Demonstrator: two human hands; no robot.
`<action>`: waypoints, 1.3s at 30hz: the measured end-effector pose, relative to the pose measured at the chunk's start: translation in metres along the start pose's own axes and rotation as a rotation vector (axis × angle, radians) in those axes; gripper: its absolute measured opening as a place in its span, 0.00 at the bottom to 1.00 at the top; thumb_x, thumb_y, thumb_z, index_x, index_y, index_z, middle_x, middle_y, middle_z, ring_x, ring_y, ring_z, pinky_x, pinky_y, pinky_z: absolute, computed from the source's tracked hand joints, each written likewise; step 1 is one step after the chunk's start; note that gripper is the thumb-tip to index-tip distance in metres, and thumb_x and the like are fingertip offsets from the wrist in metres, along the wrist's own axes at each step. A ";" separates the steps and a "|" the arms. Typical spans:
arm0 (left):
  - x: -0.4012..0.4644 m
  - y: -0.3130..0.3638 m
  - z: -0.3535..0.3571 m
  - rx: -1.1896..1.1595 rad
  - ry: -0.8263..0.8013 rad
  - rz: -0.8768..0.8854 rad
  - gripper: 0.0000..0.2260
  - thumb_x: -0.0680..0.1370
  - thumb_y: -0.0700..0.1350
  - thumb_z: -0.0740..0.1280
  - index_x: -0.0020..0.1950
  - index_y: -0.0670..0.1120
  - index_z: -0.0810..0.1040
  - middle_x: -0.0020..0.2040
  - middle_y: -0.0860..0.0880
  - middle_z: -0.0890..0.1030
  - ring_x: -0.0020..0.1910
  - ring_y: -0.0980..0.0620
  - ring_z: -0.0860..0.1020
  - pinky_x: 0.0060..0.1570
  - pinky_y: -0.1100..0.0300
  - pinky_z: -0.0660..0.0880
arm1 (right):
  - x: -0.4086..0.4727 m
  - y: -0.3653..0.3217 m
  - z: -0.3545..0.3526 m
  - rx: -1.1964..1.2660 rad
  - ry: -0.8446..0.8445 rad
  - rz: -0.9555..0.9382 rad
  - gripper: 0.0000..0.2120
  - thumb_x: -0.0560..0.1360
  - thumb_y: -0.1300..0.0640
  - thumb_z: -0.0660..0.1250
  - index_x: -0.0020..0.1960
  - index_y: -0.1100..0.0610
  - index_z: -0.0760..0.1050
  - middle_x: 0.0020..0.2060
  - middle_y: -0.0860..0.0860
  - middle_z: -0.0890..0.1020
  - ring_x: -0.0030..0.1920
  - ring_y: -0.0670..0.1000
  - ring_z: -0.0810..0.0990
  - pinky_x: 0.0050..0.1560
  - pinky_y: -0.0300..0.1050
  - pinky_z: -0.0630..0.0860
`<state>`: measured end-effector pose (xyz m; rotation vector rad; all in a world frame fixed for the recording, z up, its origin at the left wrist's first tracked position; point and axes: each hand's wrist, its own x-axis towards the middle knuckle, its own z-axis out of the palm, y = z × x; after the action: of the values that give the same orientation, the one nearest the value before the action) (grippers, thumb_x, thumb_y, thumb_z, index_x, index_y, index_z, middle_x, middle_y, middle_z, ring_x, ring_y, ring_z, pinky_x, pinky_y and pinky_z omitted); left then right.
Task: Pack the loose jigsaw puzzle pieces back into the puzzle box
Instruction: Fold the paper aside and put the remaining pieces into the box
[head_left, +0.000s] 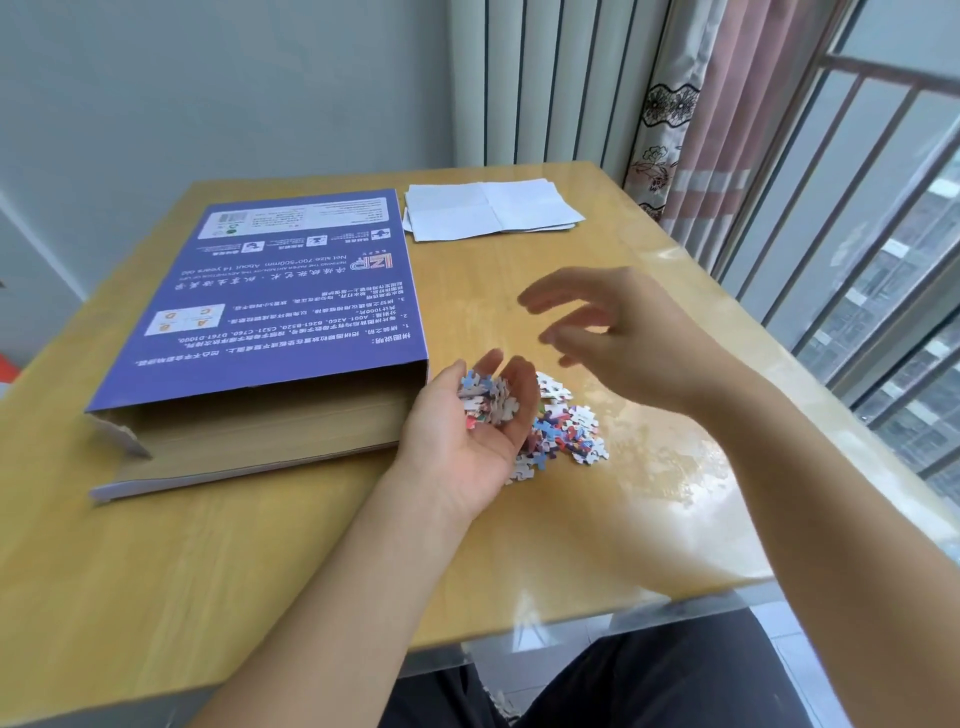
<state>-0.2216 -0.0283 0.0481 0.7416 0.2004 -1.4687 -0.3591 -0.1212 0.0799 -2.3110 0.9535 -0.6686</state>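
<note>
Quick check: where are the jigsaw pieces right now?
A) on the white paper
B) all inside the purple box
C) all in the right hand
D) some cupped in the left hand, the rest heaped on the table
D: the left hand cups a handful of colourful jigsaw pieces, and a heap of loose pieces lies on the wooden table beside it.

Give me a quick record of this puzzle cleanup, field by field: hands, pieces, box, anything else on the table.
left hand: palm up, cupping a handful of puzzle pieces
right hand: blurred, above the table, holding nothing
loose pile: on the table, beside the left hand
puzzle box: blue, lying flat, near end open
folded paper: far side
</note>
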 end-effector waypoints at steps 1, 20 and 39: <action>-0.003 0.002 -0.001 0.014 -0.017 0.006 0.15 0.84 0.47 0.61 0.51 0.37 0.80 0.42 0.38 0.83 0.41 0.45 0.83 0.40 0.56 0.83 | 0.000 0.007 -0.002 -0.073 -0.065 0.049 0.17 0.77 0.57 0.69 0.65 0.48 0.77 0.61 0.45 0.81 0.57 0.48 0.82 0.55 0.49 0.81; -0.016 0.018 -0.017 -0.008 -0.036 0.154 0.11 0.82 0.39 0.60 0.59 0.36 0.79 0.51 0.36 0.83 0.54 0.42 0.83 0.54 0.49 0.81 | -0.002 0.013 0.037 -0.389 -0.375 0.040 0.17 0.72 0.49 0.76 0.60 0.47 0.78 0.53 0.47 0.76 0.52 0.50 0.77 0.51 0.46 0.76; -0.017 -0.004 -0.029 0.059 0.005 0.173 0.12 0.83 0.43 0.59 0.57 0.37 0.79 0.52 0.37 0.83 0.52 0.42 0.82 0.56 0.52 0.80 | 0.023 -0.008 0.019 -0.531 -0.696 0.268 0.33 0.61 0.46 0.84 0.61 0.51 0.74 0.51 0.45 0.77 0.47 0.50 0.78 0.39 0.41 0.73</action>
<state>-0.2182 0.0025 0.0340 0.7911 0.0945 -1.3128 -0.3293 -0.1276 0.0764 -2.4873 1.1350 0.5430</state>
